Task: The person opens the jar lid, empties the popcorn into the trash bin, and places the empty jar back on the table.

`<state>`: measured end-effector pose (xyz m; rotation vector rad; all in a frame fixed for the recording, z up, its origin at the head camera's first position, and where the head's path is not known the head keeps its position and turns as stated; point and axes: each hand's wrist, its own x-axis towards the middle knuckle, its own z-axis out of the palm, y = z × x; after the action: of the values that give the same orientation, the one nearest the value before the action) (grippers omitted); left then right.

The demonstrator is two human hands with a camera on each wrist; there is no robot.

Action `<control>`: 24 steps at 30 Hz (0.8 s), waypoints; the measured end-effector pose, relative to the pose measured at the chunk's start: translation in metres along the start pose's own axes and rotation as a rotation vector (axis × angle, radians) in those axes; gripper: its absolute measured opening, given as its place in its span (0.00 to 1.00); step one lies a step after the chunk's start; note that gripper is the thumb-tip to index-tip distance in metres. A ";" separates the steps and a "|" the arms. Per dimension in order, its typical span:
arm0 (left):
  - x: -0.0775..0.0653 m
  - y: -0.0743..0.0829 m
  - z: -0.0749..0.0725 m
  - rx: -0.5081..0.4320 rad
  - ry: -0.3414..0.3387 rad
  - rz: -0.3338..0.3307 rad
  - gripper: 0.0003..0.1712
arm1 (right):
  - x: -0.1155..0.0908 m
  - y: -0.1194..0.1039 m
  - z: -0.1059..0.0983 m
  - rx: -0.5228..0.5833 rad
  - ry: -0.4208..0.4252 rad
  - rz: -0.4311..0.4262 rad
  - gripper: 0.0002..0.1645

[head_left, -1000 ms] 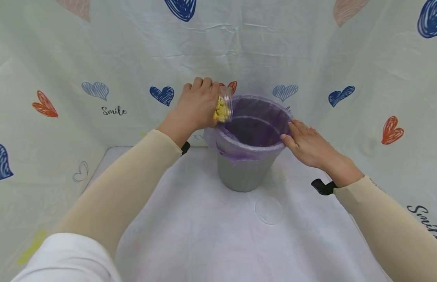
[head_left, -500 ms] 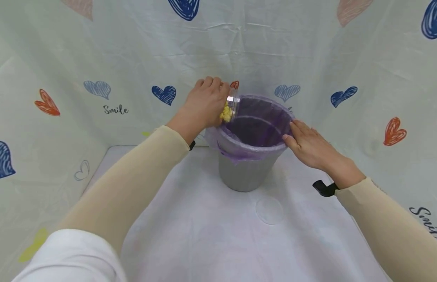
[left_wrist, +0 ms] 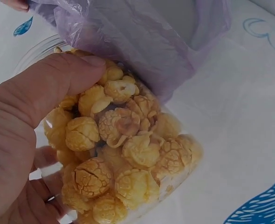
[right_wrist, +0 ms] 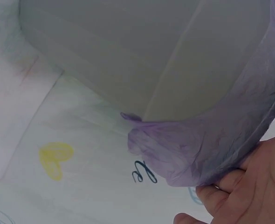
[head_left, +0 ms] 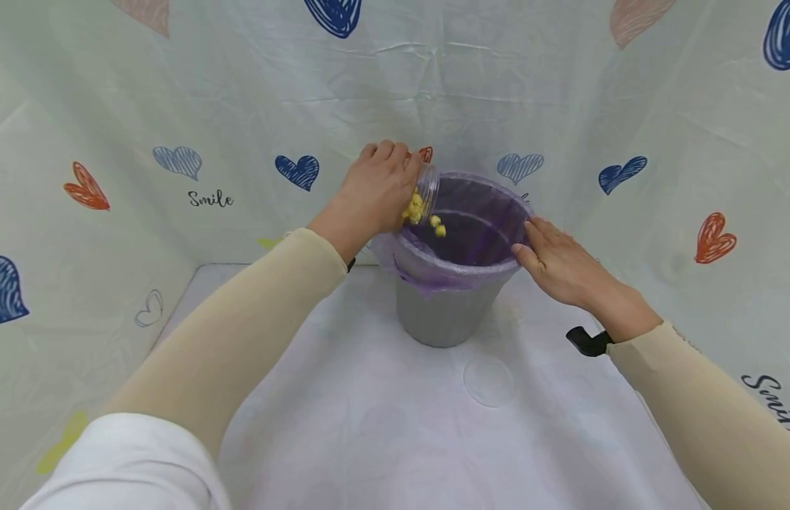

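Observation:
My left hand point(head_left: 380, 185) grips a clear plastic jar point(head_left: 429, 185) of caramel popcorn point(left_wrist: 123, 126), tipped over the left rim of a grey trash bin point(head_left: 442, 319). Two popcorn pieces point(head_left: 438, 226) are in the air just past the jar's mouth. In the left wrist view the thumb lies across the jar's side and fingers wrap underneath. A purple trash bag point(head_left: 433, 273) lines the bin and folds over its rim. My right hand point(head_left: 560, 265) rests with extended fingers against the right side of the bagged rim; in the right wrist view its fingers touch the purple film.
A clear round lid point(head_left: 488, 382) lies on the white-covered table point(head_left: 382, 439) in front of the bin. Behind and on both sides hangs a pale curtain point(head_left: 395, 92) printed with hearts.
My left hand has moved right, bringing the jar further over the bin and tilting its mouth lower. Popcorn now falls out. The right hand stays at the rim.

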<state>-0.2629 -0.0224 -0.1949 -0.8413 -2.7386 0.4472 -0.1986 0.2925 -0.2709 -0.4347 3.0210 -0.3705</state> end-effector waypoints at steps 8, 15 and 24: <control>0.000 0.003 -0.001 0.046 -0.027 0.007 0.46 | 0.001 0.000 0.000 0.009 -0.006 -0.008 0.48; 0.000 0.004 -0.002 0.064 -0.040 0.014 0.47 | 0.000 0.000 0.000 0.010 -0.001 -0.009 0.48; 0.001 0.004 -0.001 0.065 -0.018 0.015 0.50 | 0.000 0.002 0.000 0.002 0.005 -0.015 0.48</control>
<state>-0.2612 -0.0184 -0.1954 -0.8459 -2.7194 0.5466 -0.1995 0.2942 -0.2718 -0.4570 3.0233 -0.3763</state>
